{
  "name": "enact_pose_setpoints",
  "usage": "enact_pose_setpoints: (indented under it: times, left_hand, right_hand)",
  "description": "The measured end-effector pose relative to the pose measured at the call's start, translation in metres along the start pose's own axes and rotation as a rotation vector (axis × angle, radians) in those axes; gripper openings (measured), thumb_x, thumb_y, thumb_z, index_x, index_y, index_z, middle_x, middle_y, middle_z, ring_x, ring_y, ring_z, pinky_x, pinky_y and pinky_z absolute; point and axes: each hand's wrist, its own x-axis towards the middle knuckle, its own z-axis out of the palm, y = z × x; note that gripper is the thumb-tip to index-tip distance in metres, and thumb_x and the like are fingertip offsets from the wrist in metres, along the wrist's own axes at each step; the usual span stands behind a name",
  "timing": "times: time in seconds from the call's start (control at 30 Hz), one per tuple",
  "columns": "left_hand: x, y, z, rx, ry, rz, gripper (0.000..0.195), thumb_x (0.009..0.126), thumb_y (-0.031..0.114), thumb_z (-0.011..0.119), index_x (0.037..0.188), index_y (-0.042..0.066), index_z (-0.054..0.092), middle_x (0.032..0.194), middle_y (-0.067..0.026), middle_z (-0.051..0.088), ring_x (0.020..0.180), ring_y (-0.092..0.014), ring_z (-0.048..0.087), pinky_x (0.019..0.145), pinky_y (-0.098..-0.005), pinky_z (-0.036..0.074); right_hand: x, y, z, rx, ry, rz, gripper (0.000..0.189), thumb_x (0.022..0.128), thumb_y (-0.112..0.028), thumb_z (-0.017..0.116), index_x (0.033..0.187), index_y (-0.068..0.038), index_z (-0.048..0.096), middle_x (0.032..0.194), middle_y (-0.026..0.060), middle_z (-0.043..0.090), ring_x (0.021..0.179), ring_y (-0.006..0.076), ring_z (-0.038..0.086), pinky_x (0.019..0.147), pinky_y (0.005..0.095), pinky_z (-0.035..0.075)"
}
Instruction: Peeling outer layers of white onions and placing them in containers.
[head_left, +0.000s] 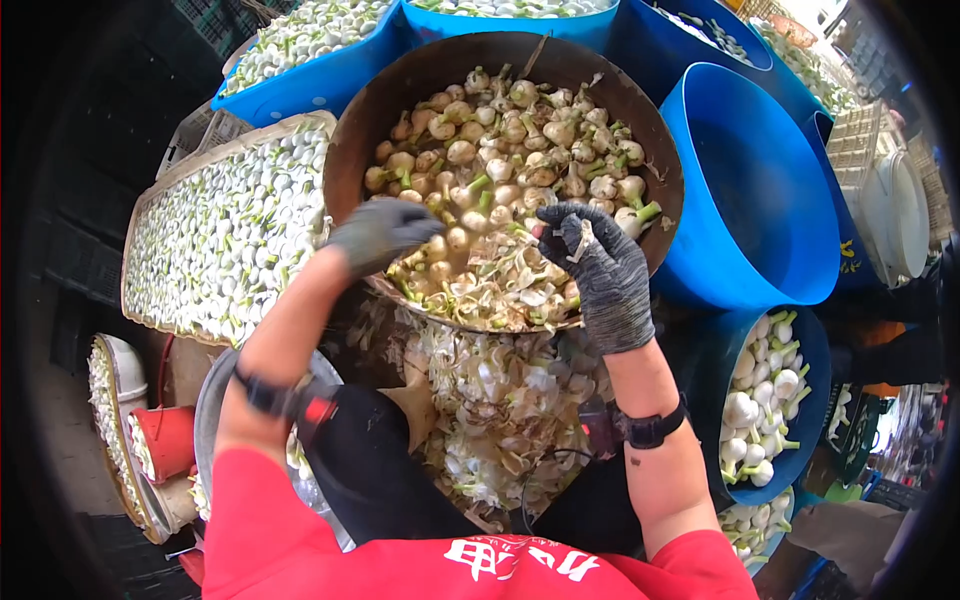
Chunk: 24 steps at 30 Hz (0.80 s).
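A wide, rusty-brown round basin (352, 142) in front of me holds murky water, unpeeled garlic bulbs (525, 131) with short stems, and a heap of loose garlic skins (517, 274) near its front edge. My left hand (386, 234), in a dark grey glove, hovers over the basin's left side. It is blurred, and whether its fingers hold anything does not show. Over the right side is my right hand (600, 262), also gloved, its fingers curled about a torn scrap of garlic skin (583, 241). Below the basin, a pile of peelings (510, 412) lies between my knees.
At left stands a lined crate (135, 262) of peeled white garlic. Blue tubs (821, 225) crowd the right and back, one holding cleaned bulbs (761, 397). A red bucket (169, 439) sits at lower left, beside a metal tub (214, 397) near my left leg.
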Motion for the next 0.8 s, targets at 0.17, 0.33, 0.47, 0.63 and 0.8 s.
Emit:
enact_pose_setpoints:
  times: [0.17, 0.33, 0.47, 0.63, 0.8]
  left_hand:
    - [0.15, -0.053, 0.098, 0.759, -0.394, -0.034, 0.042, 0.073, 0.035, 0.065, 0.099, 0.002, 0.067, 0.106, -0.0191, 0.065, 0.097, -0.033, 0.062, 0.085, -0.0401, 0.049]
    - [0.185, -0.083, 0.137, 0.422, -0.3, 0.277, 0.033, 0.074, 0.028, 0.061, 0.094, 0.004, 0.069, 0.1, -0.0195, 0.066, 0.089, -0.033, 0.064, 0.077, -0.0409, 0.05]
    - [0.148, -0.091, 0.078, 0.475, -0.488, 0.203, 0.024, 0.075, 0.02, 0.058, 0.084, -0.001, 0.065, 0.081, -0.0104, 0.067, 0.066, -0.026, 0.062, 0.062, -0.0381, 0.05]
    - [0.177, -0.042, 0.165, -0.035, -0.579, 0.117, 0.033, 0.07, 0.022, 0.066, 0.101, 0.009, 0.068, 0.1, -0.015, 0.066, 0.089, -0.027, 0.061, 0.08, -0.0388, 0.047]
    - [0.172, -0.058, 0.156, 0.019, -0.626, -0.075, 0.02, 0.063, 0.014, 0.067, 0.082, 0.008, 0.066, 0.085, -0.006, 0.063, 0.08, -0.02, 0.058, 0.08, -0.0326, 0.046]
  right_hand:
    - [0.004, 0.011, -0.004, -0.065, 0.031, 0.058, 0.023, 0.092, -0.009, 0.054, 0.11, 0.004, 0.059, 0.104, 0.0106, 0.065, 0.09, 0.017, 0.063, 0.083, 0.0281, 0.05]
    - [0.008, 0.01, -0.008, -0.188, -0.004, 0.075, 0.019, 0.091, -0.01, 0.056, 0.102, 0.002, 0.063, 0.09, 0.0069, 0.067, 0.084, 0.0124, 0.062, 0.078, 0.025, 0.048]
    - [0.004, 0.002, 0.012, -0.515, -0.076, 0.007, 0.019, 0.089, -0.007, 0.059, 0.104, 0.002, 0.062, 0.094, 0.0062, 0.066, 0.085, 0.0101, 0.06, 0.08, 0.0241, 0.048]
    - [0.008, 0.021, -0.035, -0.638, 0.03, -0.03, 0.019, 0.088, -0.006, 0.057, 0.104, 0.002, 0.063, 0.093, 0.0066, 0.066, 0.085, 0.01, 0.06, 0.08, 0.0244, 0.048]
    - [0.0, 0.018, -0.022, -0.741, -0.021, -0.024, 0.019, 0.088, -0.011, 0.06, 0.103, 0.001, 0.064, 0.091, 0.0093, 0.068, 0.083, 0.0121, 0.062, 0.077, 0.0268, 0.049]
